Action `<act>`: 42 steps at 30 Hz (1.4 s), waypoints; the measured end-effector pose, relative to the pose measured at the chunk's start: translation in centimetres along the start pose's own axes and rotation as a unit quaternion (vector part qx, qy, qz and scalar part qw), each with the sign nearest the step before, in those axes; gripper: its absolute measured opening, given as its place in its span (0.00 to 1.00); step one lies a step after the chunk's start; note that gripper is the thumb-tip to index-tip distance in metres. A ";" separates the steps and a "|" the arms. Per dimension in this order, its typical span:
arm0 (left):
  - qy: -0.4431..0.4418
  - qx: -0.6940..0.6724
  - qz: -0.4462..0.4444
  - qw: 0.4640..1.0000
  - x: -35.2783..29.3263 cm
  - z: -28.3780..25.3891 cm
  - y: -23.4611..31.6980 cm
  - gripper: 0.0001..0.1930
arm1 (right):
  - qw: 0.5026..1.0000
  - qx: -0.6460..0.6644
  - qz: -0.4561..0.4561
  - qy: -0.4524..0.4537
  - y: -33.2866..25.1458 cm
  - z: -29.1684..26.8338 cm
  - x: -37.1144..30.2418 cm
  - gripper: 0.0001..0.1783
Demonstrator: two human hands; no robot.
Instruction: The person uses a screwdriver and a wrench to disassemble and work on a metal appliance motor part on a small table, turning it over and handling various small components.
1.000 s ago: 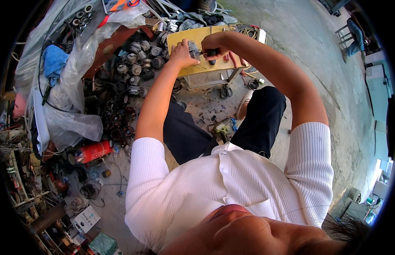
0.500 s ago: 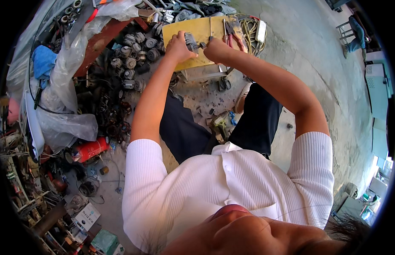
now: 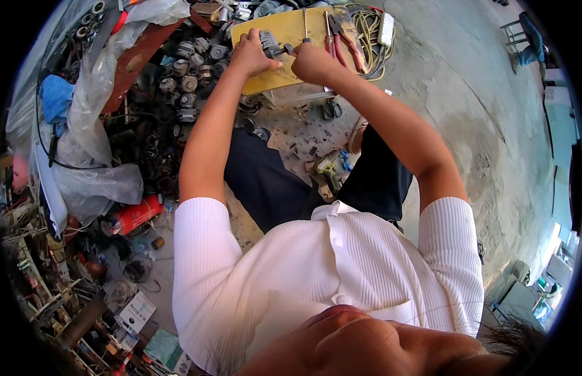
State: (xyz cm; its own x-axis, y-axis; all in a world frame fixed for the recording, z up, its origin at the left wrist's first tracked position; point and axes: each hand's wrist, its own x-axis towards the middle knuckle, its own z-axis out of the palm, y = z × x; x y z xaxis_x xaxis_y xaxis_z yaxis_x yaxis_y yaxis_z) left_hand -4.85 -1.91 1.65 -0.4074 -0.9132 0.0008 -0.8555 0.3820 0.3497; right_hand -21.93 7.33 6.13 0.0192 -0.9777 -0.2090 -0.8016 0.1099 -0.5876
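My left hand (image 3: 251, 56) is closed round a grey ribbed metal part (image 3: 269, 42), like a small finned motor housing, over the yellow board (image 3: 256, 78). A dark stub (image 3: 287, 48) sticks out from the part toward my right hand (image 3: 313, 64). The right hand is curled into a fist beside that stub; what lies inside its fingers is hidden. A thin metal shaft (image 3: 305, 24) rises just beyond the right knuckles. Red-handled pliers (image 3: 347, 45) rest on the board to the right, alongside a slim tool with a red grip (image 3: 329, 45).
Heaped small motors (image 3: 188, 83) cover the floor left of the board. Coiled yellowish cable (image 3: 368, 37) and a white power strip (image 3: 386, 29) lie at its right. Further left are clear plastic sheeting (image 3: 93, 131) and a red cylinder (image 3: 138, 214). Debris (image 3: 313, 150) litters the floor between my legs.
The whole view has shifted, so board and hands appear higher and slightly left. Both hands stay close together, the left still on the grey part.
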 end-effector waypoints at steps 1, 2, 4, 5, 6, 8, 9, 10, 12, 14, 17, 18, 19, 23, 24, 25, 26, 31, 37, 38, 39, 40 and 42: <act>-0.009 0.001 -0.015 1.000 0.2 -0.1 0.1 0.57 | 1.000 -0.014 -0.013 -0.010 -0.1 -0.7 0.9 0.16; -0.020 0.000 -0.028 0.999 0.3 -0.2 0.2 0.57 | 0.995 -0.074 -0.052 -0.046 -0.6 -1.8 1.5 0.17; -0.045 0.013 -0.043 0.998 0.4 -0.3 0.0 0.57 | 0.992 -0.088 -0.016 -0.087 -0.5 -1.9 2.9 0.19; -0.053 0.014 -0.052 0.997 0.6 -0.3 0.0 0.57 | 0.992 -0.094 -0.029 -0.075 -0.5 -1.8 2.9 0.19; -0.046 0.016 -0.048 0.998 0.7 -0.3 0.0 0.58 | 0.992 -0.099 -0.042 -0.063 -0.4 -1.5 2.7 0.19; -0.035 0.020 -0.041 0.998 0.6 -0.2 -0.1 0.58 | 0.994 -0.093 -0.046 -0.046 -0.3 -1.3 2.1 0.19; -0.031 0.018 -0.034 0.999 0.5 -0.1 -0.1 0.58 | 0.995 -0.081 -0.037 -0.042 -0.3 -1.3 1.6 0.19; -0.028 0.015 -0.027 0.999 0.6 -0.1 0.0 0.58 | 0.997 -0.069 -0.028 -0.037 -0.4 -1.4 1.1 0.18; -0.021 0.017 -0.018 0.999 0.5 0.1 -0.2 0.58 | 0.999 -0.044 -0.012 -0.016 -0.9 -1.4 0.0 0.18; -0.014 0.020 -0.009 1.000 0.6 0.4 -0.4 0.58 | 0.999 -0.039 -0.012 -0.004 -0.8 -1.4 -0.2 0.17; -0.011 0.019 -0.015 1.000 0.6 0.2 -0.4 0.58 | 0.998 -0.044 -0.031 0.014 -0.5 -1.1 -0.3 0.15; -0.018 0.010 -0.014 1.000 0.6 0.2 -1.2 0.58 | 0.998 -0.033 -0.035 0.029 -0.5 -0.4 -0.6 0.14; -0.026 0.003 -0.013 1.000 0.8 0.4 -2.4 0.58 | 0.998 -0.023 -0.038 0.044 -0.4 0.6 -0.9 0.14; -0.027 0.006 -0.013 1.000 1.2 -0.1 -1.2 0.58 | 0.989 0.025 -0.058 0.134 2.9 5.3 -1.7 0.28; -0.026 0.005 -0.015 1.000 1.0 -0.2 -1.3 0.58 | 0.982 0.046 -0.078 0.168 3.6 6.3 -1.6 0.30; -0.026 0.004 -0.019 0.999 0.9 -0.3 -1.5 0.58 | 0.972 0.066 -0.098 0.201 4.0 7.5 -1.5 0.31; -0.025 -0.007 -0.010 1.000 1.5 0.4 -1.0 0.58 | 0.964 0.071 -0.103 0.236 5.0 8.6 -1.2 0.31; -0.026 -0.034 -0.011 0.999 0.7 0.7 -1.4 0.57 | 0.935 0.108 -0.125 0.313 5.9 12.5 -1.3 0.31; -0.038 -0.056 -0.031 0.997 0.9 0.0 -1.4 0.59 | 0.952 0.296 0.002 0.078 1.5 6.0 -2.9 0.25; -0.036 -0.051 -0.027 0.998 1.1 0.3 -2.1 0.59 | 0.933 0.358 0.048 -0.003 0.5 4.7 -2.9 0.25; -0.036 -0.050 -0.008 0.998 2.1 0.5 -1.3 0.59 | 0.934 0.355 0.019 -0.045 3.1 5.0 0.9 0.22; -0.038 -0.045 -0.014 0.998 1.6 1.0 -2.7 0.59 | 0.815 0.544 0.128 -0.152 -0.1 1.5 0.6 0.14; -0.043 -0.036 -0.013 0.998 2.0 1.1 -2.5 0.60 | 0.708 0.641 0.229 -0.188 -1.2 -2.6 2.7 0.11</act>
State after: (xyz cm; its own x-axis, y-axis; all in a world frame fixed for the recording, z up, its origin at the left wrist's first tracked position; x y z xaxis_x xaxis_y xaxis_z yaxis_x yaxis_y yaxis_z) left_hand -3.91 -4.52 -0.25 -0.4145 -0.9057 -0.0888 -0.8419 0.3445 0.4153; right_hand -22.51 4.10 8.28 0.2844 -0.6967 -0.6586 0.4209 0.7079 -0.5672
